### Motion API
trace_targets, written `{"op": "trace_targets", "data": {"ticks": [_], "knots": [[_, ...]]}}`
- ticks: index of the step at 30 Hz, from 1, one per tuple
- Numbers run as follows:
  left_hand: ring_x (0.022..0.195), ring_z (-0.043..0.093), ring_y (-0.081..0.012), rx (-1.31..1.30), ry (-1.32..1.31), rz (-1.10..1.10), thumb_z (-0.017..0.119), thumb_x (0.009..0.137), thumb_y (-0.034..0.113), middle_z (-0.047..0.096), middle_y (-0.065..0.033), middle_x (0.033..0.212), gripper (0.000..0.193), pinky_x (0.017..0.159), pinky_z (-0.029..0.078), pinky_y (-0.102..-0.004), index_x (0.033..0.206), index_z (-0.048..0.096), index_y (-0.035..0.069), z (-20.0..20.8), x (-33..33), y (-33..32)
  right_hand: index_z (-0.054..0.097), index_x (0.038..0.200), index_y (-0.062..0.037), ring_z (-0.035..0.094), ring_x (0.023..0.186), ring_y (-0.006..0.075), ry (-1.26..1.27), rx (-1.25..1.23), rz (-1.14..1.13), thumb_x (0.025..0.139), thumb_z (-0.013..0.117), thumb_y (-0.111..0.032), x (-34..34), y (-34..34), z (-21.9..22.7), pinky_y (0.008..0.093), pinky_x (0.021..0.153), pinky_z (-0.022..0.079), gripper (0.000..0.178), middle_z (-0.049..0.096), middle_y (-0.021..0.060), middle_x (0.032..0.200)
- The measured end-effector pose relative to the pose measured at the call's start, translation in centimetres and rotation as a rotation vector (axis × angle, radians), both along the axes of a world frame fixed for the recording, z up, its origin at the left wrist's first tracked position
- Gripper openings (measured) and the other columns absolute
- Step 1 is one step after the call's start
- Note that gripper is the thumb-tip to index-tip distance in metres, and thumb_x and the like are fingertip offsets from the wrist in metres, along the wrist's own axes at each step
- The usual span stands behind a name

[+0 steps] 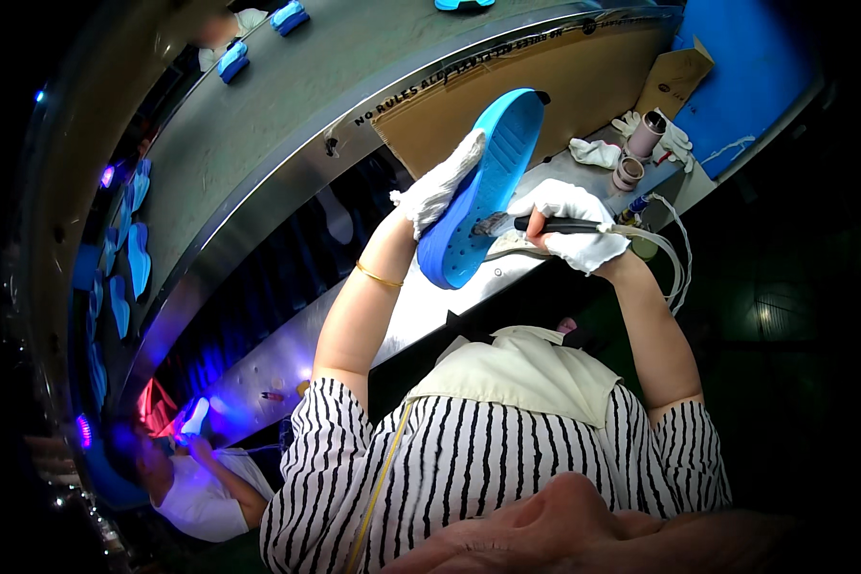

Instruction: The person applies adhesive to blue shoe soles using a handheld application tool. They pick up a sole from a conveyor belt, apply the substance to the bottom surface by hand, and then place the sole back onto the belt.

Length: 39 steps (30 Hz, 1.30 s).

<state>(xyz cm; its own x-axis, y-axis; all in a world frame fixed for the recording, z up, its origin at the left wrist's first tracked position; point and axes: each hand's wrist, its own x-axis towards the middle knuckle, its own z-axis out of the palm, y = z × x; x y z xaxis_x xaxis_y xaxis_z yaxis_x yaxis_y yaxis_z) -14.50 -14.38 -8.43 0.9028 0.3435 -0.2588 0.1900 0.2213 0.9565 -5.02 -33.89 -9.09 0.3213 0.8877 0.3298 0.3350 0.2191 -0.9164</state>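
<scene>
The left hand (442,187), in a white glove, holds a blue shoe sole (483,187) up off the worktop (421,297). Its grip is closed along the sole's left edge near mid-length, fingers wrapped round the side. The sole's long axis runs on a diagonal — heel end low and toward the person, toe end high and away, pointing up-right toward the brown cardboard panel (564,86). The patterned underside, with its small round holes, faces the right hand.

The right hand (569,225), also gloved in white, is closed round the dark handle of a small brush (531,225). The handle lies near horizontal, bristles pointing left, and the bristle tip touches the lower part of the sole, just above the heel end. So the brush meets the sole roughly crosswise to its long axis — most of the length lies up and away from the contact point.

A cord (677,258) loops behind the right wrist. Small pink cups (636,153) and spare white gloves (593,151) sit farther back on the worktop. More blue soles (231,59) ride the grey conveyor (258,124) beyond.
</scene>
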Motion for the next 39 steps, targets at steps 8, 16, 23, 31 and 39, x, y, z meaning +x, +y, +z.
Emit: {"op": "trace_targets", "data": {"ticks": [8, 16, 23, 31, 39], "knots": [[0.108, 0.056, -0.0282, -0.360, -0.509, 0.034, 0.041, 0.080, 0.070, 0.055, -0.0179, 0.119, 0.085, 0.092, 0.049, -0.0410, 0.132, 0.038, 0.003, 0.1, -1.4, 2.0, 0.060, 0.073, -0.0033, 0.058, 0.073, 0.0138, -0.055, 0.029, -0.085, 0.070, 0.067, 0.005, 2.1, -2.0, 0.4, 0.0261, 0.067, 0.046, 0.011, 0.059, 0.0051, 0.076], [0.106, 0.057, -0.0402, -1.025, -0.224, -0.142, 0.040, 0.092, 0.053, 0.052, -0.0263, 0.123, 0.069, 0.092, 0.047, -0.0499, 0.132, 0.040, -0.003, -6.5, -3.5, -0.3, 0.058, 0.084, -0.0018, 0.062, 0.070, 0.0097, 0.111, 0.059, -0.365, 0.075, 0.071, 0.001, 0.1, -1.7, -1.4, 0.0234, 0.065, 0.050, 0.017, 0.066, 0.0069, 0.079], [0.103, 0.060, -0.0302, -0.946, -0.507, -0.101, 0.054, 0.091, 0.033, 0.055, -0.0209, 0.120, 0.055, 0.089, 0.051, -0.0409, 0.130, 0.042, -0.002, -6.7, -3.1, -5.5, 0.058, 0.085, -0.0027, 0.062, 0.067, 0.0100, 0.094, 0.224, -0.581, 0.076, 0.068, 0.002, 1.3, 0.1, -1.9, 0.0231, 0.064, 0.050, 0.014, 0.065, 0.0060, 0.076], [0.089, 0.063, -0.0226, -0.887, -0.400, 0.060, 0.048, 0.090, 0.053, 0.060, -0.0136, 0.109, 0.060, 0.081, 0.054, -0.0340, 0.126, 0.046, 0.004, -7.8, -0.7, -6.3, 0.055, 0.090, -0.0016, 0.062, 0.065, 0.0100, 0.314, 0.224, -0.319, 0.075, 0.065, 0.007, -1.5, 1.0, -0.7, 0.0224, 0.060, 0.051, 0.020, 0.063, 0.0069, 0.074], [0.100, 0.059, -0.0260, -0.787, -0.384, 0.148, 0.046, 0.088, 0.059, 0.056, -0.0161, 0.116, 0.069, 0.085, 0.052, -0.0379, 0.130, 0.042, 0.004, -6.0, 0.0, -6.4, 0.058, 0.091, -0.0043, 0.062, 0.068, 0.0107, -0.100, 0.295, -0.426, 0.072, 0.071, 0.001, -1.8, 1.0, -2.0, 0.0239, 0.062, 0.050, 0.024, 0.062, 0.0048, 0.075]]}}
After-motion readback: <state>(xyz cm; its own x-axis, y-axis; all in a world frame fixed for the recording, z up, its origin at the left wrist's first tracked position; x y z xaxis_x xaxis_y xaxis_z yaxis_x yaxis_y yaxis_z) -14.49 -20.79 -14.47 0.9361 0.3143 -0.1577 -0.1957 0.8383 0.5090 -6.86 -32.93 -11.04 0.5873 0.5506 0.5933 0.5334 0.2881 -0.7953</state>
